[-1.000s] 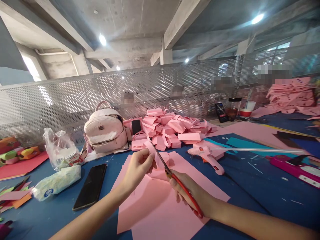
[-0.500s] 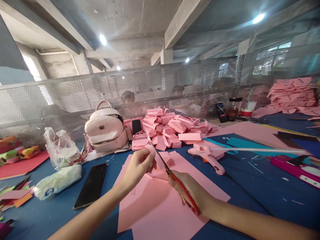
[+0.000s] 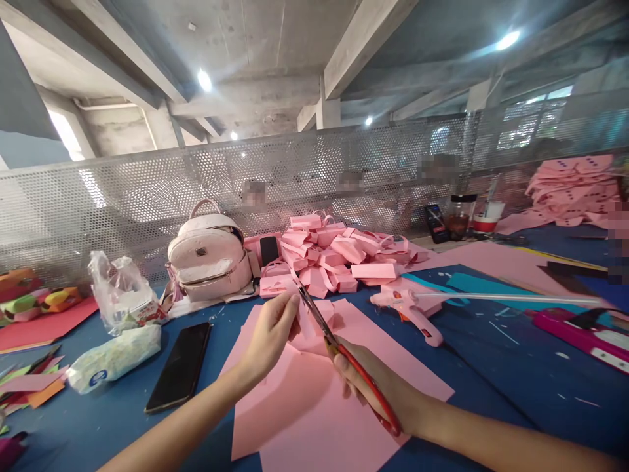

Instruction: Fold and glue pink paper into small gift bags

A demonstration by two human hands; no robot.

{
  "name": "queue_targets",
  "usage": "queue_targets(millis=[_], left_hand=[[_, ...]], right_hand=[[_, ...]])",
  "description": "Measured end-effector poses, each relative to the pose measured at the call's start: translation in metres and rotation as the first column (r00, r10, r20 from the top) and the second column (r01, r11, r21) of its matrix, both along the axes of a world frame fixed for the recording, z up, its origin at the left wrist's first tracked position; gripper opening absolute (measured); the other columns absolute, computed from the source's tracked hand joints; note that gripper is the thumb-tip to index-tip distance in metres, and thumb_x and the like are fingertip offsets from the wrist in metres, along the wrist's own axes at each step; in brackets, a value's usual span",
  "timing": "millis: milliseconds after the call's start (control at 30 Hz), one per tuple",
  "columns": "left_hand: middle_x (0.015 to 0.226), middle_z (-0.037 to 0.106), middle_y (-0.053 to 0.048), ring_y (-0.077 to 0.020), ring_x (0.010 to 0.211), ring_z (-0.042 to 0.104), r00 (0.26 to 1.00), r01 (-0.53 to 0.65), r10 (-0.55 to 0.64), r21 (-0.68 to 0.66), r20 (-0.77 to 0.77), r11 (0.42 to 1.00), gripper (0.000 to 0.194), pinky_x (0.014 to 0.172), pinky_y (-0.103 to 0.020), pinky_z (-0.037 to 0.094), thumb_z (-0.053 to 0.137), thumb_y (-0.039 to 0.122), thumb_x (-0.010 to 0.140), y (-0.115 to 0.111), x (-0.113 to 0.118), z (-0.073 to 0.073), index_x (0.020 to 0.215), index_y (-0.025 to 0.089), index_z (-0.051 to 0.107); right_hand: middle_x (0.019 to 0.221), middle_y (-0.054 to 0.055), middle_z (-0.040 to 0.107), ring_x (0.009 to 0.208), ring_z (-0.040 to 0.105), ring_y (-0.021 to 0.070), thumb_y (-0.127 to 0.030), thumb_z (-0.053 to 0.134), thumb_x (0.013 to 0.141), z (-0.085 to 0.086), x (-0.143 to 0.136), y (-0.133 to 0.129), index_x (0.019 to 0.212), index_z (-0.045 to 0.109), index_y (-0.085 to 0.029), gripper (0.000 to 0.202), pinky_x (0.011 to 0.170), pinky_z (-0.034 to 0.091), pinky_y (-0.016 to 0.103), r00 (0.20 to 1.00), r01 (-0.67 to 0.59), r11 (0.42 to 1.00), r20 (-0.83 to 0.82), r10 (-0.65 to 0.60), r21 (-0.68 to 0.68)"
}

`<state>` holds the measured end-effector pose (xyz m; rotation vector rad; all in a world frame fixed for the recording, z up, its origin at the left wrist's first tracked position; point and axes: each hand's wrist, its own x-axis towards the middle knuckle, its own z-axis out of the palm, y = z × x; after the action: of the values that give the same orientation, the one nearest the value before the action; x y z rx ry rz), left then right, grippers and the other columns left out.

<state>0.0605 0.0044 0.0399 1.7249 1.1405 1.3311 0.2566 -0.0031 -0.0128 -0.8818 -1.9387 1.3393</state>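
Red-handled scissors (image 3: 363,373) are held in my right hand (image 3: 378,377), their blades pointing up and left. My left hand (image 3: 275,328) pinches a small piece of pink paper (image 3: 309,321) beside the blades. Beneath both hands, large pink sheets (image 3: 304,413) lie on the blue table. A heap of folded pink paper pieces (image 3: 339,252) stands just beyond the scissor tips. To the right of that heap lies a pink glue gun (image 3: 410,311).
A black phone (image 3: 179,367), a tissue pack (image 3: 115,357) and a plastic bag (image 3: 122,295) lie left. Behind them is a pale backpack (image 3: 211,255). At right are a magenta power strip (image 3: 580,334), teal paper (image 3: 511,292) and a cup (image 3: 486,219).
The scissors' handles have shifted slightly down and right with my right hand. My left hand has turned a little, and less of the small pink piece shows above its fingers.
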Motion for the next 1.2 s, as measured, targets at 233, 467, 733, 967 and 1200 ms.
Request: queue_targets(millis=[233,467,733,967,1200], left_hand=[[0.057,0.045,0.004,-0.0114,0.052,0.041,0.986,0.032,-0.024,0.047,-0.165,0.998,0.041,0.053,-0.025,0.032,0.038,0.041,0.101,-0.011,0.006,0.002,0.064,0.022,0.041],[0.055,0.05,0.002,-0.0122,0.051,0.045,0.977,0.021,-0.008,0.06,-0.212,0.998,0.049,0.054,-0.026,0.033,0.033,0.039,0.102,-0.012,0.009,-0.001,0.057,0.022,0.043],[0.052,0.049,0.001,-0.0127,0.05,0.045,0.982,-0.049,0.06,0.068,-0.177,0.996,0.052,0.053,-0.027,0.033,0.032,0.044,0.101,-0.011,0.009,-0.003,0.054,0.023,0.042],[0.051,0.049,0.001,-0.0128,0.049,0.045,0.987,-0.074,0.082,0.066,-0.138,0.995,0.055,0.053,-0.027,0.034,0.032,0.048,0.1,-0.009,0.012,-0.006,0.053,0.022,0.044],[0.049,0.047,0.001,-0.0125,0.048,0.043,0.99,-0.062,0.068,0.054,-0.125,0.997,0.06,0.055,-0.028,0.035,0.032,0.054,0.1,-0.011,0.013,-0.006,0.051,0.022,0.044]], right_hand=[[0.075,-0.004,0.043,0.062,0.047,0.0125,-0.072,0.04,0.095,-0.007,0.001,0.001,0.082,0.041,-0.022,0.051,0.061,0.044,0.027,1.0,0.01,0.999,0.009,-0.01,0.031],[0.07,-0.006,0.042,0.055,0.044,0.0106,-0.067,0.042,0.097,-0.011,-0.001,-0.001,0.083,0.04,-0.022,0.047,0.054,0.04,0.024,0.999,0.033,0.999,0.02,-0.034,0.021],[0.063,-0.008,0.039,0.051,0.041,0.0099,-0.064,0.041,0.099,-0.011,-0.002,-0.003,0.082,0.041,-0.022,0.045,0.05,0.039,0.022,1.0,0.026,1.0,0.01,-0.026,0.009],[0.064,-0.007,0.04,0.049,0.04,0.0098,-0.063,0.043,0.098,-0.012,-0.002,-0.003,0.082,0.041,-0.023,0.044,0.048,0.037,0.022,1.0,0.004,1.0,0.003,-0.004,-0.008],[0.066,-0.004,0.044,0.053,0.043,0.0126,-0.072,0.04,0.094,-0.009,-0.002,-0.009,0.08,0.04,-0.024,0.051,0.045,0.035,0.023,0.997,0.062,0.998,0.037,-0.061,-0.027]])
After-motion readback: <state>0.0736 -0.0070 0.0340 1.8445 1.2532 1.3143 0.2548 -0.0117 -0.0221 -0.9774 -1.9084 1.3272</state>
